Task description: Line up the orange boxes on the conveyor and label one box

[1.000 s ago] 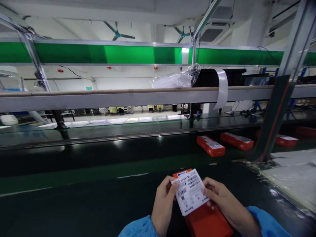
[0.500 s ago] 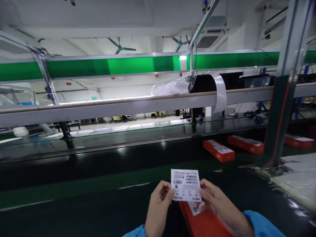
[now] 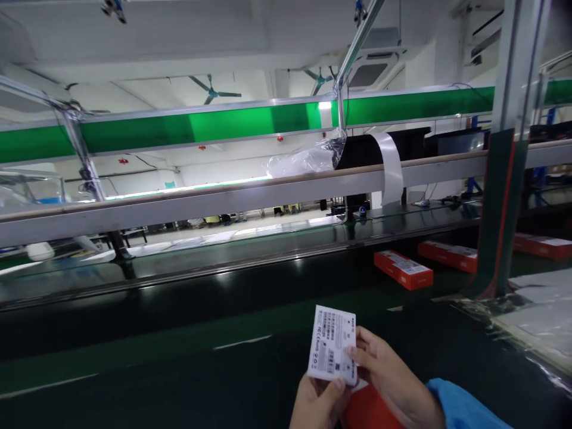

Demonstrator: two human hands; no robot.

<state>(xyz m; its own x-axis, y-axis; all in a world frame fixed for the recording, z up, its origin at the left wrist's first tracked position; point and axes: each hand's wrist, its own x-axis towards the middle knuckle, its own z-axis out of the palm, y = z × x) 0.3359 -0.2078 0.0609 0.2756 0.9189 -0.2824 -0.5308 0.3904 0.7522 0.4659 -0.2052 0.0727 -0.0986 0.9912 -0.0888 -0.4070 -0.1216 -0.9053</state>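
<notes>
On the left, a dark work surface point(image 3: 134, 369) runs bare of boxes, and a long grey rail point(image 3: 214, 202) crosses above it. A clear plastic bag point(image 3: 308, 161) lies on the rail near the middle.

Below, the left hand point(image 3: 319, 402) grips the bottom edge of a white card point(image 3: 329, 339), its thumb on the printed face and its other fingers mostly hidden behind. The card is held up off the surface, tilted, with its barcodes and print turned toward the wearer and running sideways.

Just under the card sits a red box point(image 3: 370, 414), only partly in sight; a sliver of white shows between the two, too little to tell what it is. The right hand point(image 3: 388, 375) pinches the card's right edge, thumb in front and fingers bent behind, so both hands are closed on it with little gap. A blue sleeve point(image 3: 465, 405) covers that wrist.

Farther right, three more boxes lie on the surface: a near one point(image 3: 404, 271) and a middle one point(image 3: 449, 255), both with white printed tops, and a third point(image 3: 543, 245) beyond a green post point(image 3: 498, 220). As far as can be judged, those three already carry labels, while the card remains in hand, not laid down.
</notes>
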